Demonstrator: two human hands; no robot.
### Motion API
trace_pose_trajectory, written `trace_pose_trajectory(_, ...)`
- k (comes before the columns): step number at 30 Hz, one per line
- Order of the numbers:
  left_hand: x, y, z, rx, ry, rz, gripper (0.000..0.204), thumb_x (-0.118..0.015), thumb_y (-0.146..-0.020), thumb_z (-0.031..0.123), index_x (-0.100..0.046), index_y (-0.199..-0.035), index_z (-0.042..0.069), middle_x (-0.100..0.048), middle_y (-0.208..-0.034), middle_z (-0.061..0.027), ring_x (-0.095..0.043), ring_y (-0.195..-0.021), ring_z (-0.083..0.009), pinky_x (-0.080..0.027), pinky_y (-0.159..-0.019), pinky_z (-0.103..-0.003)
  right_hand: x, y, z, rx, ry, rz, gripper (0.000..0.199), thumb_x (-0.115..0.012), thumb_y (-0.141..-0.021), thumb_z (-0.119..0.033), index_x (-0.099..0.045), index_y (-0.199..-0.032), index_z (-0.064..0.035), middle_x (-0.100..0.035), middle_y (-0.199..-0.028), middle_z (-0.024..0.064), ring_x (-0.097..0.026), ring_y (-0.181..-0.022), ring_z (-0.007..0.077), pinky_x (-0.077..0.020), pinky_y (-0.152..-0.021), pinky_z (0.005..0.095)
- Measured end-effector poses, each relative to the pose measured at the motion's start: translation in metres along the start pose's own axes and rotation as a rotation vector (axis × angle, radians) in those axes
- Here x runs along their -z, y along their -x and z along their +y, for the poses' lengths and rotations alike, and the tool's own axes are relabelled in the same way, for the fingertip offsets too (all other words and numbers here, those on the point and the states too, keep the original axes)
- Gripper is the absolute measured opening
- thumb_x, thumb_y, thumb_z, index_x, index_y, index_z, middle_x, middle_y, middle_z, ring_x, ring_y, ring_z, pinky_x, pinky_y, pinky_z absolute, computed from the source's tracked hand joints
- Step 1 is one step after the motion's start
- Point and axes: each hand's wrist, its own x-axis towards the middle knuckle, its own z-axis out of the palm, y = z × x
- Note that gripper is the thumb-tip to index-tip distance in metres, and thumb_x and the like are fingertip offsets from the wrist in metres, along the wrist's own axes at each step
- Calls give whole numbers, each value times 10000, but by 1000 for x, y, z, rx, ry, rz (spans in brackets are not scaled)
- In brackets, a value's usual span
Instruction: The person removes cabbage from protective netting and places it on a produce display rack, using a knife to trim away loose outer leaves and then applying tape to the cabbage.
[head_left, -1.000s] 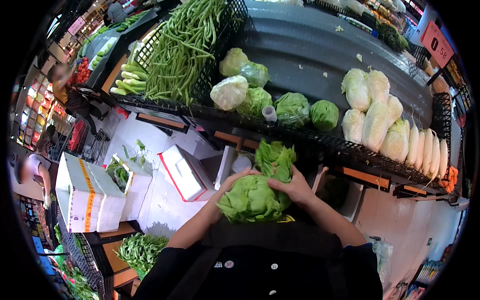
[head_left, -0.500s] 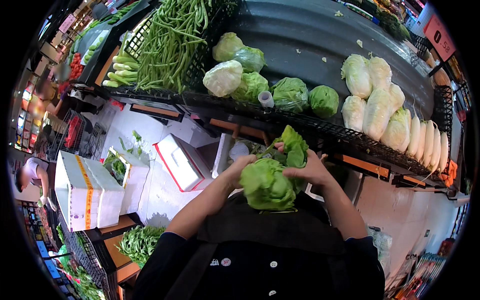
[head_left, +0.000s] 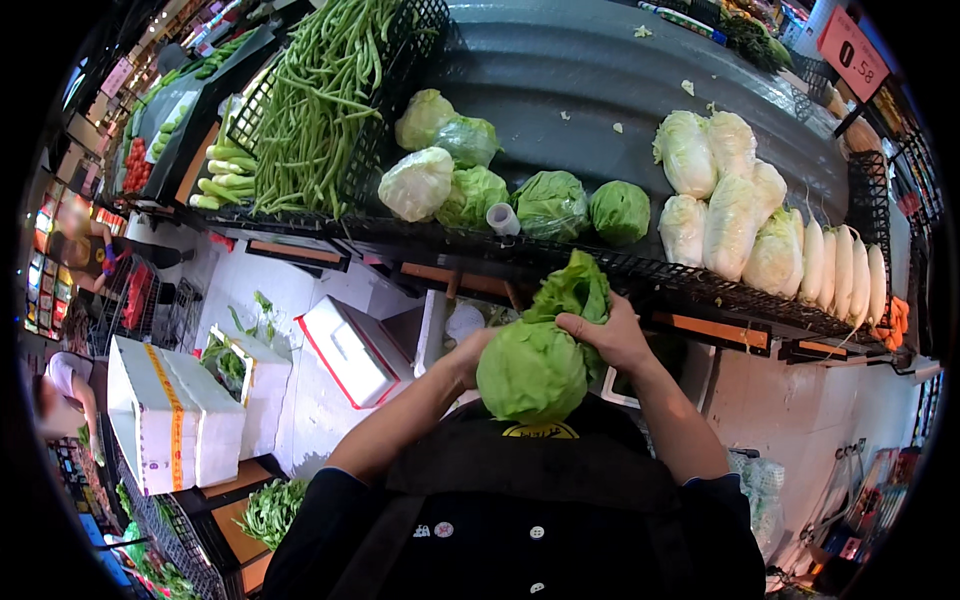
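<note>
A round green head of lettuce [head_left: 532, 372] is in front of my chest, held between both hands. My left hand [head_left: 474, 352] supports its left side, with most of the fingers hidden behind it. At the upper right, my right hand [head_left: 612, 334] grips a loose, curled outer leaf [head_left: 570, 292] with the thumb on top. The leaf stands up and away from the round head. Beyond my hands, on the display shelf, is a row of lettuce heads, among them a wrapped one [head_left: 548, 203] and a green one [head_left: 619, 211]. A small white roll [head_left: 503, 218] lies among them.
Green beans [head_left: 325, 110] fill a black crate at the left. Napa cabbages [head_left: 735, 215] and white radishes [head_left: 842, 268] occupy the shelf's right. Below its edge stand a red-trimmed white box [head_left: 352, 350] and foam boxes [head_left: 175, 415]. People [head_left: 75, 385] are at the far left.
My right hand and the leaf have shifted slightly, and the lettuce's round side now faces up more fully. The shelf appears lower and further left in view.
</note>
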Motion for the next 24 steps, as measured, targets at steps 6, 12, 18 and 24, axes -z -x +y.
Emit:
trace_pose_trajectory(6, -24, 41, -18, -57, 113, -66, 586, -547, -943, 259, -308, -1429, 34, -411, -1414, -163, -470, -1252, -242, -395, -1031, -365, 7, 9, 20, -388, -398, -8, 352, -665, -859, -192, -583, -1138, 7, -652, -1025, 81, -642, -923, 170, -513, -835, 313)
trace_pose_trajectory(12, -19, 77, -22, -558, -441, 79, 978, -759, -757, 199, -138, -1505, 87, -268, -1501, -139, -297, -1371, -239, -240, -1128, -368, -10, 14, 32, -257, -259, 258, 342, -638, -875, -179, -551, -1162, -14, -640, -1050, 73, -624, -933, 171, -495, -874, 312)
trace_pose_trajectory(18, -16, 63, -12, -852, -284, 20, 568, -612, -880, 87, -336, -1374, 32, -487, -1320, -97, -492, -1213, -182, -410, -1009, -306, -30, 26, 7, 346, 276, 200, 323, -706, -787, -99, -606, -1067, 26, -683, -951, 83, -648, -866, 137, -505, -791, 280)
trace_pose_trajectory(24, 4, 39, -3, -607, -4, -37, 570, -675, -855, 355, -471, -1275, 28, -555, -1238, -128, -563, -1127, -230, -472, -969, -380, -39, 19, -13, 311, 368, 260, 347, -750, -758, -121, -600, -1043, 7, -695, -939, 105, -676, -860, 169, -518, -780, 297)
